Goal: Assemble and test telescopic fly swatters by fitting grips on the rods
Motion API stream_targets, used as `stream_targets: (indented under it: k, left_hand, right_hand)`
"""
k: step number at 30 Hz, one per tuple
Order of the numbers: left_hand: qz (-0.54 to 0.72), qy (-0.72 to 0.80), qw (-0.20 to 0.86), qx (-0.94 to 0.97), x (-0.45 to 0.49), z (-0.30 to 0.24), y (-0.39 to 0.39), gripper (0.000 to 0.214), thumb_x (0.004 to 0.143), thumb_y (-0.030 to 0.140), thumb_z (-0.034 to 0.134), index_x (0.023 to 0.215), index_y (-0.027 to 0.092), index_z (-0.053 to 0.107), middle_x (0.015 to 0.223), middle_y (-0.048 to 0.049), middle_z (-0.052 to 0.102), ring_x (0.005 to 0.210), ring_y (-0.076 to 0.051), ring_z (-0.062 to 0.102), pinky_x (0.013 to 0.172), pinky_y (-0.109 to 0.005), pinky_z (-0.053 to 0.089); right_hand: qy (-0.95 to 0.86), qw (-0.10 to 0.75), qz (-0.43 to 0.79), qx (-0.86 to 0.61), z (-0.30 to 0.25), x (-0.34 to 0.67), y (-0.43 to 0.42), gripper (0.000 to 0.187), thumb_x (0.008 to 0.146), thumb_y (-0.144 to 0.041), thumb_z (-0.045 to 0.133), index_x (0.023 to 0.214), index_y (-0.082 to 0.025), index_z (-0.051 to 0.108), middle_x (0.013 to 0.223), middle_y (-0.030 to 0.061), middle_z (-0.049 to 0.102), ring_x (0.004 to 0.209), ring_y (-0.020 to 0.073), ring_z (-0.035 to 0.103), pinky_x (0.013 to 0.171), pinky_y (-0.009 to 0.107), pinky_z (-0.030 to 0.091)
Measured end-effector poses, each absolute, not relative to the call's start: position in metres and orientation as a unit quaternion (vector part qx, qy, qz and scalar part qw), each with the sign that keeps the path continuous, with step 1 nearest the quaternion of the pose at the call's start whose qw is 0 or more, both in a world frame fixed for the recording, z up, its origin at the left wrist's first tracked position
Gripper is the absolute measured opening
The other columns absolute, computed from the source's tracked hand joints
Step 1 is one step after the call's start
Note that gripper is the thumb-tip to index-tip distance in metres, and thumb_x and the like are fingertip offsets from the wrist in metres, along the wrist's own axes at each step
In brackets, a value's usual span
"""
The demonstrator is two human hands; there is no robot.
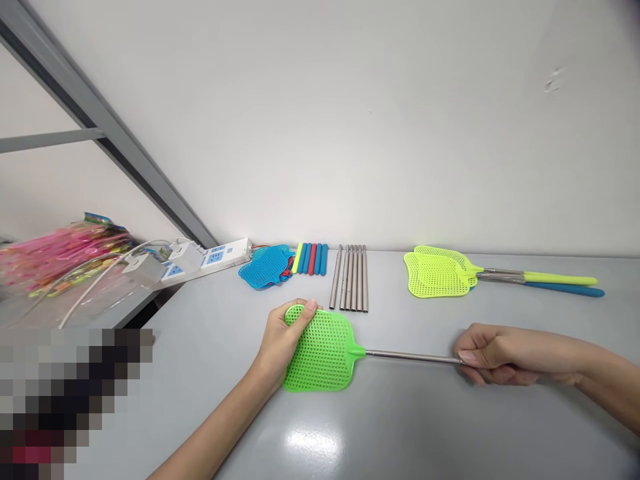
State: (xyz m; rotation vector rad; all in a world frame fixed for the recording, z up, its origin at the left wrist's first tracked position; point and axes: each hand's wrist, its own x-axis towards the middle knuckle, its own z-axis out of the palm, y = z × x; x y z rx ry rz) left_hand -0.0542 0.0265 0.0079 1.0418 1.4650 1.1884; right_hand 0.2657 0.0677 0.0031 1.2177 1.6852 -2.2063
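Observation:
A green fly swatter head (323, 350) is pinched at its left edge by my left hand (287, 333), thumb on top. A thin metal rod (413, 357) runs from the head's neck to the right. My right hand (500, 355) is closed around the rod's far end, and its fingers hide that end. Behind the green head lie several loose metal rods (354, 280) side by side. Left of those is a row of coloured handle grips (311, 259), yellow, blue and red. A pile of blue swatter heads (270, 267) rests beside the grips.
Swatters with yellow heads (440, 272) and yellow and blue handles (565, 288) lie at the back right. A white power strip (215, 260) with plugs and cables stands at the left. Beyond it are pink items in clear plastic (65, 257). A wall borders the grey table (425, 427).

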Motion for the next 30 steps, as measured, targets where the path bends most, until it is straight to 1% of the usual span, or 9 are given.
stream_targets:
  k: [5,11,15,18,21,24,30]
  left_hand:
    - [0.482,0.598,0.478,0.426,-0.051,0.008,0.025,0.029,0.07,0.043,0.061,0.067,0.015,0.059,0.061,-0.0005,0.056,0.056,-0.012,0.054,0.053,-0.021,0.04]
    - [0.47,0.596,0.479,0.442,-0.044,0.01,0.02,0.028,0.072,0.043,0.06,0.069,0.015,0.061,0.062,-0.0004,0.056,0.056,-0.012,0.053,0.054,-0.021,0.04]
    - [0.474,0.591,0.475,0.448,-0.041,0.012,0.018,0.027,0.072,0.041,0.06,0.072,0.015,0.064,0.067,-0.0027,0.061,0.062,-0.014,0.056,0.058,-0.022,0.042]
    - [0.481,0.57,0.477,0.464,-0.04,0.012,0.018,0.026,0.074,0.04,0.058,0.079,0.016,0.064,0.078,-0.0051,0.065,0.073,-0.017,0.058,0.067,-0.024,0.044]
    - [0.478,0.552,0.486,0.479,-0.038,0.012,0.018,0.025,0.077,0.038,0.056,0.086,0.016,0.064,0.087,-0.0066,0.066,0.081,-0.018,0.058,0.073,-0.026,0.044]
    - [0.476,0.543,0.502,0.476,-0.037,0.013,0.016,0.024,0.077,0.038,0.056,0.088,0.017,0.063,0.088,-0.0066,0.066,0.08,-0.018,0.059,0.072,-0.027,0.044]
    - [0.476,0.533,0.513,0.476,-0.034,0.016,0.013,0.02,0.077,0.035,0.057,0.084,0.018,0.063,0.085,-0.0051,0.066,0.081,-0.017,0.058,0.073,-0.026,0.042]
  right_hand:
    - [0.55,0.055,-0.732,0.398,0.0,0.265,0.066,0.027,0.081,-0.033,0.044,0.061,-0.015,0.048,0.045,-0.0072,0.025,0.038,0.005,0.013,0.034,0.02,0.007]
    - [0.538,0.064,-0.733,0.411,0.002,0.258,0.061,0.023,0.08,-0.031,0.044,0.063,-0.015,0.049,0.048,-0.0065,0.025,0.041,0.0056,0.014,0.035,0.019,0.007]
    - [0.541,0.063,-0.726,0.42,0.005,0.256,0.058,0.023,0.08,-0.031,0.044,0.065,-0.015,0.049,0.05,-0.0064,0.026,0.042,0.0057,0.016,0.035,0.019,0.008]
    - [0.544,0.065,-0.721,0.424,0.005,0.254,0.055,0.025,0.082,-0.033,0.044,0.067,-0.015,0.05,0.051,-0.0062,0.028,0.043,0.0057,0.017,0.035,0.018,0.008]
    - [0.548,0.068,-0.717,0.425,0.004,0.252,0.053,0.029,0.083,-0.038,0.043,0.069,-0.015,0.051,0.049,-0.007,0.026,0.042,0.0057,0.016,0.035,0.018,0.008]
    - [0.552,0.063,-0.712,0.429,0.003,0.25,0.051,0.03,0.083,-0.041,0.044,0.07,-0.015,0.052,0.049,-0.0073,0.026,0.042,0.0055,0.016,0.034,0.018,0.008]
    - [0.55,0.063,-0.713,0.43,0.004,0.249,0.049,0.032,0.083,-0.042,0.044,0.07,-0.015,0.053,0.048,-0.0071,0.026,0.041,0.0054,0.015,0.033,0.018,0.006]
